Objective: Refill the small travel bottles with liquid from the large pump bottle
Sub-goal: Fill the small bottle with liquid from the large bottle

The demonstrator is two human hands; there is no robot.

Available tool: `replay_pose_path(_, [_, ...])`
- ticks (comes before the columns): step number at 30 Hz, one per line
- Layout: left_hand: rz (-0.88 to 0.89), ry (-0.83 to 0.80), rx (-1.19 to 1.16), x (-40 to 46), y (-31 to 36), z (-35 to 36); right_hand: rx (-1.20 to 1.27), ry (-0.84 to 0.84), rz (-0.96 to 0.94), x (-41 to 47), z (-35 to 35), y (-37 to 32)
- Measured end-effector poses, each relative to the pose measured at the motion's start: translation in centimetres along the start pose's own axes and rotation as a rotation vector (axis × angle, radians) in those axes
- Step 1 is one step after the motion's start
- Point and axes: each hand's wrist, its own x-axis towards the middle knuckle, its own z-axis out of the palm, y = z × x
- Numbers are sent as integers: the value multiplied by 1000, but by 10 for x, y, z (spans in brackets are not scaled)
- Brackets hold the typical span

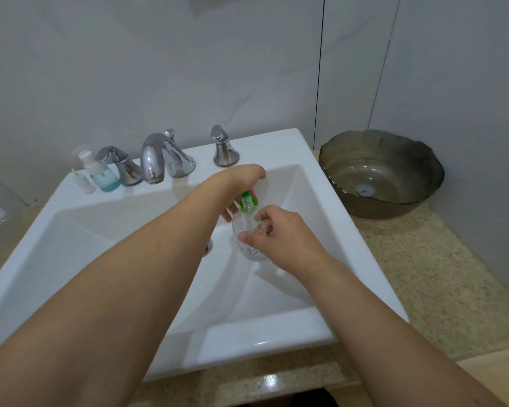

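Grey wall tiles back a white sink (276,324), over whose basin both hands work: left hand (241,183) curls round the green pump (248,201), right hand (279,233) grips the clear pump bottle (247,245); its purple writing is illegible

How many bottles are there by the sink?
3 clear ones: a blue-liquid pump bottle and a small white bottle on the sink ledge left of the tap, and a green-pump bottle held in both hands. Others may be hidden.

text: purple handwriting, unreadable | on: clear bottle (249,245)
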Motion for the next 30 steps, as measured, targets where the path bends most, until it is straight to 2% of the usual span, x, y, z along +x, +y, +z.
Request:
replay_pose_path(4, [35, 127, -65, 0, -1, 8, -24, 10, 18, 3, 2, 2])
replay_pose_path(13, [85, 233, -82, -1, 0, 18, -69, -14, 56, 6, 5, 7])
replay_pose_path(22, [77, 225, -88, -7, -5, 15, 273, -123, 179, 10, 4, 8])
replay_pose_path(30, [77, 239, -47, -13, 0, 17, 311, -169, 170, 14, 5, 13])
